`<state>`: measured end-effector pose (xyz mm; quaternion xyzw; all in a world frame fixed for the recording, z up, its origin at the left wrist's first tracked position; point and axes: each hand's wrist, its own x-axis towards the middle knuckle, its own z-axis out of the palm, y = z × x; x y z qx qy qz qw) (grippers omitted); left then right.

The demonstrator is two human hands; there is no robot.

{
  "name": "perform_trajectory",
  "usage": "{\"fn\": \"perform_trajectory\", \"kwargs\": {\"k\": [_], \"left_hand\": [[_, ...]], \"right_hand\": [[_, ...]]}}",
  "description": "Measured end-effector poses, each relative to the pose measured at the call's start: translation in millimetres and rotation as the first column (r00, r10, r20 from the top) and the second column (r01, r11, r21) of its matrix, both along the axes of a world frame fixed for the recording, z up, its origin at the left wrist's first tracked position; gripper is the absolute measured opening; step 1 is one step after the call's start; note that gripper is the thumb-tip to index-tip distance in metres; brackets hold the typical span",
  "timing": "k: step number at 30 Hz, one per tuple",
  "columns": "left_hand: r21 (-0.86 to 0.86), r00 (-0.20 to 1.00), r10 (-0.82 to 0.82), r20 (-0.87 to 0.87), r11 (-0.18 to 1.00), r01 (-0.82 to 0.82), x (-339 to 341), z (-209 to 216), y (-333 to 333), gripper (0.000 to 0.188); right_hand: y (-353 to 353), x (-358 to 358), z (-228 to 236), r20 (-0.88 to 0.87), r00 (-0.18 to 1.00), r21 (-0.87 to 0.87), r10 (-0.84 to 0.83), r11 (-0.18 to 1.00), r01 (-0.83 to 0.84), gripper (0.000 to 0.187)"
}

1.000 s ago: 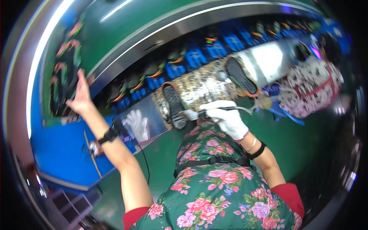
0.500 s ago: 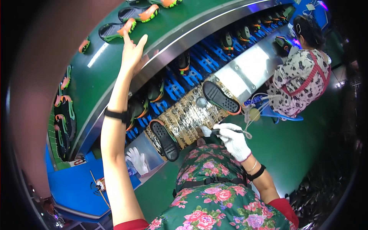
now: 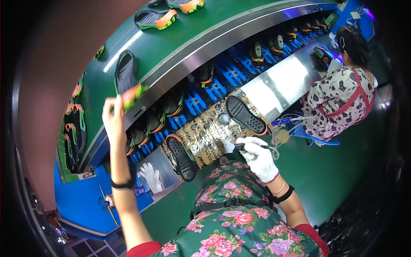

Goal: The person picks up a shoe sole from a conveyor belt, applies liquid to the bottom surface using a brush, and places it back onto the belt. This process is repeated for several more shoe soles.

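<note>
At the near edge of the green conveyor (image 3: 171, 47), my left hand (image 3: 113, 122) is bare and pinches a grey shoe sole (image 3: 126, 70) by its orange and green heel, which is blurred by motion. My right hand (image 3: 259, 160) wears a white glove. It grips a dark-handled brush (image 3: 228, 146) low over the bench's near edge, and a thin cable or tube loops behind the handle. Two black shoe-shaped pieces dotted with holes rest on the taped cardboard (image 3: 205, 135): one piece (image 3: 180, 158) at the left, the other piece (image 3: 246, 115) at the right, with a round cup (image 3: 223, 118) between.
More soles (image 3: 156, 19) lie on the conveyor. Under its metal edge, blue racks (image 3: 195, 103) hold shoes. A white glove (image 3: 150, 176) lies left of the cardboard, above a blue table (image 3: 81, 210). A co-worker (image 3: 338, 92) sits at the far right beside a metal plate (image 3: 274, 88).
My left hand has taken hold of the nearest sole by its heel and drawn it back toward me, to the conveyor's edge. My right hand with the brush has barely moved.
</note>
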<state>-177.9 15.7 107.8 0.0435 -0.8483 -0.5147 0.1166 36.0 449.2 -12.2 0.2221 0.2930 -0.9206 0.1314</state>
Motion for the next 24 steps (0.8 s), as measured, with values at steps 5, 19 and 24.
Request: {"fn": "perform_trajectory", "kwargs": {"k": [5,19,24], "left_hand": [[0.392,0.944,0.291,-0.157,0.895,-0.211,136.1,-45.7,48.1,0.040],[0.987,0.868,-0.471,0.157,0.090,-0.130,223.8,-140.5,115.2,0.069],[0.938,0.900,-0.427,0.084,-0.272,-0.216,227.6,-119.9,137.1,0.094]], "right_hand": [[-29.7,-29.2,32.1,-0.081,0.993,-0.265,0.088,0.958,-0.107,0.026],[-99.9,-64.6,109.4,-0.473,0.823,0.514,0.314,0.857,-0.031,0.020],[-101.2,-63.5,106.5,-0.627,0.678,0.645,0.383,0.744,0.177,0.020]]}}
